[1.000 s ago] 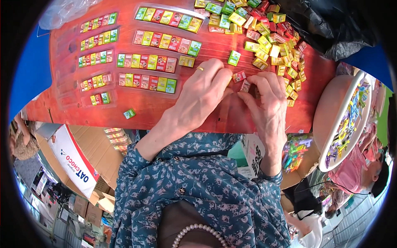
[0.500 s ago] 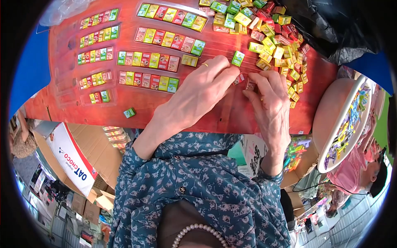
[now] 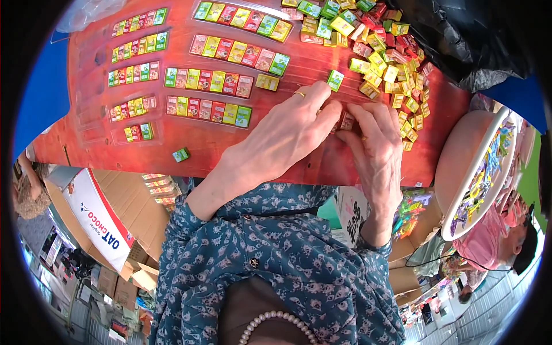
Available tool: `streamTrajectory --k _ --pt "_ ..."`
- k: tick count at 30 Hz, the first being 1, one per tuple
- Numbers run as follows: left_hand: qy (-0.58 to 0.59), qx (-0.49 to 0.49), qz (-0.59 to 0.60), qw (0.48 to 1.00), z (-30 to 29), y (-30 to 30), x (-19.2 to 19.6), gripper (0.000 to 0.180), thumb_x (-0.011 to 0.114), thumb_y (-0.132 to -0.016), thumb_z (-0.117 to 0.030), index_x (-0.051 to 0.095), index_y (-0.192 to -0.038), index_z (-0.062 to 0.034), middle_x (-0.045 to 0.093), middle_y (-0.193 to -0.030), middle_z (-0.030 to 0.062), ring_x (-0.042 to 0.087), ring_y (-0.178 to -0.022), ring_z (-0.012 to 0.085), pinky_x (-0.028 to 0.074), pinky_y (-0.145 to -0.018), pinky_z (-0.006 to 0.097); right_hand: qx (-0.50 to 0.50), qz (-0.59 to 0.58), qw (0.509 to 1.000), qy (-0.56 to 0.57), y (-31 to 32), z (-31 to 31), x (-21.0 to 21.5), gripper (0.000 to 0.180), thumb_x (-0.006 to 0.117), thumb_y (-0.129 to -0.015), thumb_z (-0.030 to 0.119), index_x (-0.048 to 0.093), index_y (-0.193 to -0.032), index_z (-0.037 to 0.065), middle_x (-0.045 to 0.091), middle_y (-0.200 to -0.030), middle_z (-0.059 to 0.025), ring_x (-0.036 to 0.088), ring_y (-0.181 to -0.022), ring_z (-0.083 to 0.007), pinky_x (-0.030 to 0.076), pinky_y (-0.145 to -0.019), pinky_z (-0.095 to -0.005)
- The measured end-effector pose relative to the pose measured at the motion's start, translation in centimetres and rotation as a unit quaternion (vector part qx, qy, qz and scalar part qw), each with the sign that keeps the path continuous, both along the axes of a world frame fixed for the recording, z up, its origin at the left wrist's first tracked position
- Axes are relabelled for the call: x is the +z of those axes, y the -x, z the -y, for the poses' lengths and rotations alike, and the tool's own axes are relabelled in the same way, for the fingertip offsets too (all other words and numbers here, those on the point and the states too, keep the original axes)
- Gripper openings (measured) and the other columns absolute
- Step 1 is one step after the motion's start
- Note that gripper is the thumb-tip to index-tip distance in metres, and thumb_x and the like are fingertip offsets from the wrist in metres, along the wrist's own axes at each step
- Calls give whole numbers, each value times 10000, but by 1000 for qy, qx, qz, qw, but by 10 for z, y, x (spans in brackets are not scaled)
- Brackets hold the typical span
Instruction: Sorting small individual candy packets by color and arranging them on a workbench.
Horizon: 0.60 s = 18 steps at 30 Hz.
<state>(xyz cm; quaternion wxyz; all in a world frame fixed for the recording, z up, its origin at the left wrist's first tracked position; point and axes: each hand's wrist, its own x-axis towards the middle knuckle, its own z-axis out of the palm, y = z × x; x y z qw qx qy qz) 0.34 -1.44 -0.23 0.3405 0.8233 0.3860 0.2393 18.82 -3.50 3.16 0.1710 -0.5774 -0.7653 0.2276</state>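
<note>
My left hand [image 3: 287,135], a ring on one finger, lies across the red table [image 3: 230,149] with its fingertips closed against those of my right hand [image 3: 376,152]. Between the two sets of fingertips sit a few small reddish packets [image 3: 347,121], mostly covered by the fingers. Just beyond my left hand lies a single green packet [image 3: 335,79]. Rows of small coloured packets [image 3: 210,110] fill clear trays to the left. A loose pile of packets [image 3: 385,54] spreads beyond my right hand.
One green packet [image 3: 181,154] lies alone near the table's near edge. A black plastic bag [image 3: 471,40] sits at the far right corner. A round tray of colourful sweets [image 3: 460,227] stands to the right. Cardboard boxes [image 3: 109,218] and another person [image 3: 500,244] are below.
My two hands have stayed together over the same spot; the fingers have shifted slightly around the small packets.
</note>
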Motion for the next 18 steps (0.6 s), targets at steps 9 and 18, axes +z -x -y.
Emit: streamTrajectory --k 9,18 --pt "-81 -16 -20 996 1 -10 -7 342 617 -797 -49 602 -1124 50 499 -1008 136 589 -888 272 522 -726 355 -29 9 999 23 5 3 3 516 716 -662 -80 612 -1163 -15 619 -1008 -163 577 -924 -376 498 -786 -444" --pt "-145 -3 18 989 3 -9 -19 143 588 -785 -159 650 -838 -41 501 -898 47 568 -753 176 506 -615 304 -1 2 1000 1 15 5 9 529 638 -769 -98 567 -1287 -17 634 -1092 -206 602 -962 -368 507 -842 -421"
